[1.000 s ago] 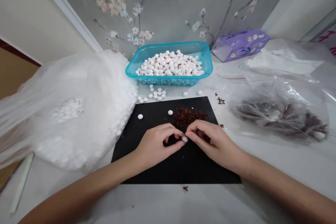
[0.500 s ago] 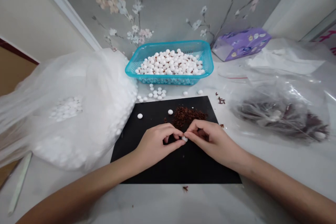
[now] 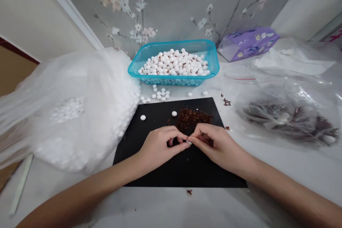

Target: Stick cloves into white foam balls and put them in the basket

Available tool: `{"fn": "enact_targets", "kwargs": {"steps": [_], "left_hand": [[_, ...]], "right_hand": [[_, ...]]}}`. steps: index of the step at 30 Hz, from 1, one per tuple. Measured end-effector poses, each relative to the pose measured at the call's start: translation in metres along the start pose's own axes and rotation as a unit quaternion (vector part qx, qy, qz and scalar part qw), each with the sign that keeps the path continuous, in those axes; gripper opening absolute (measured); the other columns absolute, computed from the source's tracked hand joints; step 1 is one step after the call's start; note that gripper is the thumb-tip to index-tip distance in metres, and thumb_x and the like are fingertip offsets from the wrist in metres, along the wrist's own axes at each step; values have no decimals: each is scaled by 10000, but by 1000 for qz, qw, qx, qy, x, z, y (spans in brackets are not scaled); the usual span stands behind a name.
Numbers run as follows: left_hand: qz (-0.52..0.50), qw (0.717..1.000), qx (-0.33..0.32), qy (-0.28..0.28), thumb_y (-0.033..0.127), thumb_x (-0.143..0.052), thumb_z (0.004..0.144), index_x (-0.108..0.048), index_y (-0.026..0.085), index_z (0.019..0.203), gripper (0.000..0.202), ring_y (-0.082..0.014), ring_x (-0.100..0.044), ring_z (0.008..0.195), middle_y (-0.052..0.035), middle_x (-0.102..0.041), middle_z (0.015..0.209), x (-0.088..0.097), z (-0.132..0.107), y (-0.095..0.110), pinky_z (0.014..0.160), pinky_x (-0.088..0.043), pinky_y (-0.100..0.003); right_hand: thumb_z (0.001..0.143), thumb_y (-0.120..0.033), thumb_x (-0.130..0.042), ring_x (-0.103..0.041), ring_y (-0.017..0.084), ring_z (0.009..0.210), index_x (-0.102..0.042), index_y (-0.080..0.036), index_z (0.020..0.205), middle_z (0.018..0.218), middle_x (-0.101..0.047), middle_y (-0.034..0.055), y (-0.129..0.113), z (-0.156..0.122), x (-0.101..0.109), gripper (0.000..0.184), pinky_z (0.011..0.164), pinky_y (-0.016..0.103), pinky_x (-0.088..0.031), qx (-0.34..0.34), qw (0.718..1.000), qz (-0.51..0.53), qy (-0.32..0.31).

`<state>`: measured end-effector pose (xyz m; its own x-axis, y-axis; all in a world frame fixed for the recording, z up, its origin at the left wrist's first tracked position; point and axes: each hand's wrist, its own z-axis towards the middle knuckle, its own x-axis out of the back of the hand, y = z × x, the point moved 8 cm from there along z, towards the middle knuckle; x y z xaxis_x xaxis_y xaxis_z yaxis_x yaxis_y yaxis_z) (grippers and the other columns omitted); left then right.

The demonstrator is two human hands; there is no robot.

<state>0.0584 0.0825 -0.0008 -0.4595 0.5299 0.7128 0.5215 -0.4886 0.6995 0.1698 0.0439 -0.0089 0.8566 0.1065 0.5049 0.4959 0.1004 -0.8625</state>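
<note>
White round bead [image 3: 189, 142] is pinched between closed fingers of left hand [image 3: 160, 148] and right hand [image 3: 219, 146], both equally near.

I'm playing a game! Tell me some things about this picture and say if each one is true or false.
1. The left hand and right hand pinch a small white pellet between their fingers. True.
2. The teal basket is empty. False: it holds many white pellets and brown bits.
3. A reddish-brown crumbly pile lies on the black mat. True.
4. The purple box sits on the black mat. False: it stands beyond the mat, to the right of the basket.
5. The big clear bag of white pellets is to the right of the mat. False: it is to the left of the mat.
</note>
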Motion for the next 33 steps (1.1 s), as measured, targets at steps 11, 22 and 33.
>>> {"fn": "enact_targets", "kwargs": {"steps": [11,22,33], "left_hand": [[-1,1000,5,2,307,-607,814,-698,206,844,139,-73,-459,557,24,-612,712,0,0,-2,537,-383,-196],[-15,1000,9,6,335,-607,815,-704,205,875,173,-79,-472,559,12,-621,721,0,0,-4,532,-393,-199],[20,999,-30,34,300,-632,803,-692,197,803,119,-92,-493,603,25,-607,667,2,-1,3,566,-395,-209]], "right_hand": [[864,-255,-510,-422,94,526,-530,-195,703,594,-467,-36,2,-1,3,173,477,209,-338,-10,999,-1,44],[782,-61,-430,-464,106,567,-543,-192,770,691,-488,-1,-14,-7,7,174,496,224,-353,63,997,7,41],[767,-60,-407,-490,120,581,-491,-212,840,734,-494,-3,-19,-10,-6,189,516,236,-357,81,989,-124,-7]]}}
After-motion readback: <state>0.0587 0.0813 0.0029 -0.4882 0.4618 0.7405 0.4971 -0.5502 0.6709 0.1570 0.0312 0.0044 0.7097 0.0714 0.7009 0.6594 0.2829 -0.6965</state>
